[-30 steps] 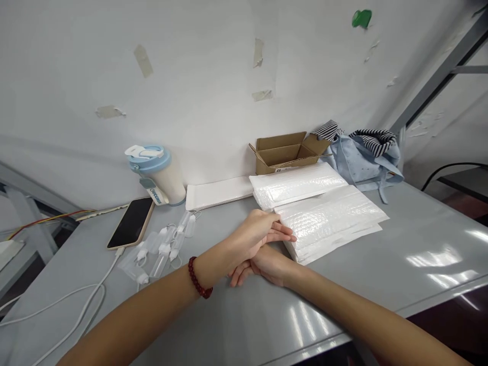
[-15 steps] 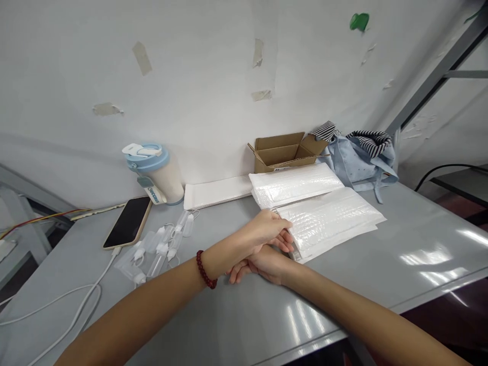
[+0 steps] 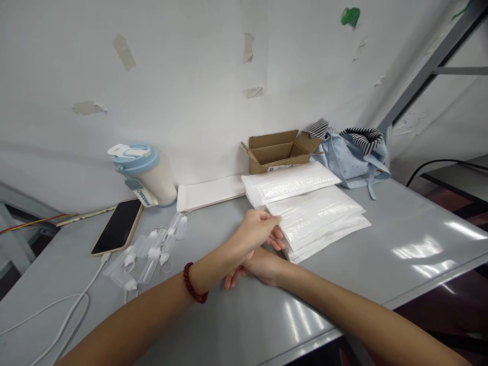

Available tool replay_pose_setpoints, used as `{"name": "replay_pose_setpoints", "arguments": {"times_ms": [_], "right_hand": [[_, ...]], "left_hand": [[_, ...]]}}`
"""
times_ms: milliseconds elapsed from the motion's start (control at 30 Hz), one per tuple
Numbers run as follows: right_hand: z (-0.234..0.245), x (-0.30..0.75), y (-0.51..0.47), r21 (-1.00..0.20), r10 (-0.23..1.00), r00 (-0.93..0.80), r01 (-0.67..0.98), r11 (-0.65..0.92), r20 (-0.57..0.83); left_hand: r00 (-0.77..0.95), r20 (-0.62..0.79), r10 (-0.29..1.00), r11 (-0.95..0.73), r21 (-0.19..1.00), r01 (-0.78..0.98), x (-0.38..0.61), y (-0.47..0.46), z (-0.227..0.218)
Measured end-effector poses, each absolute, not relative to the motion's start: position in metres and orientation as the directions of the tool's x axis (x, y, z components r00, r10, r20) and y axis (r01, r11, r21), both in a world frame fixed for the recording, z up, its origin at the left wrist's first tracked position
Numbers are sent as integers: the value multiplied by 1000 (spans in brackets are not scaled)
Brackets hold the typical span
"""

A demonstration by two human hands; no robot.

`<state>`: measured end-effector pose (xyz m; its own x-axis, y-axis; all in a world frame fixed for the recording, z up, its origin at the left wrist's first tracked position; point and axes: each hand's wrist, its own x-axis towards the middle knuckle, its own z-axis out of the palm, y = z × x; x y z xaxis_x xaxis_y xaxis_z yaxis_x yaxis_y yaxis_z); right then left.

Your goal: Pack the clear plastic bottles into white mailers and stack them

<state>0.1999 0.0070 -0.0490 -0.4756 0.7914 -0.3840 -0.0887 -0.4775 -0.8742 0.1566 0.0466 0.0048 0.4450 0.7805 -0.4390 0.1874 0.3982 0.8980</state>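
My left hand, with a dark red bead bracelet on its wrist, pinches the near left edge of a white bubble mailer. That mailer lies on others in a small pile, its layers slightly offset. My right hand rests on the table, crossed beneath my left wrist. Its fingertips show apart at the left, with no object visible in them; the rest of its fingers are hidden. Another bubble mailer pile lies just behind, partly overlapped. Left of it is a flat stack of white strips.
An open cardboard box and a light blue cloth bag stand against the wall. Leftward are a blue-lidded tumbler, a phone on a white cable, and several small clear squeeze bottles. The grey table ends at a front edge.
The top mailer in my left hand has shifted slightly back and left over those below, showing more of their edges. My hands stay crossed. The whole view has shifted a little.
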Motion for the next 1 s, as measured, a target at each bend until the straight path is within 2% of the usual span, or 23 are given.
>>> {"name": "replay_pose_setpoints", "arguments": {"times_ms": [267,533,700,833,900,1000], "right_hand": [[-52,200,11,-836,748,-558,-162,-523,-359],[-52,199,11,-828,754,-552,-186,-528,-357],[-52,199,11,-827,755,-559,-200,-526,-344],[-52,201,11,-821,735,-582,-189,-539,-348],[-52,202,11,-821,725,-589,-175,-544,-355],[-51,202,11,-824,722,-588,-157,-544,-364]], "left_hand": [[191,-415,890,412,910,57,147,50,4],[235,-375,897,371,927,61,155,60,1],[341,-326,882,259,938,229,149,65,1],[358,-286,889,107,890,444,129,77,2],[323,-229,918,4,821,571,113,90,3],[292,-110,950,-159,632,759,84,114,4]]}}
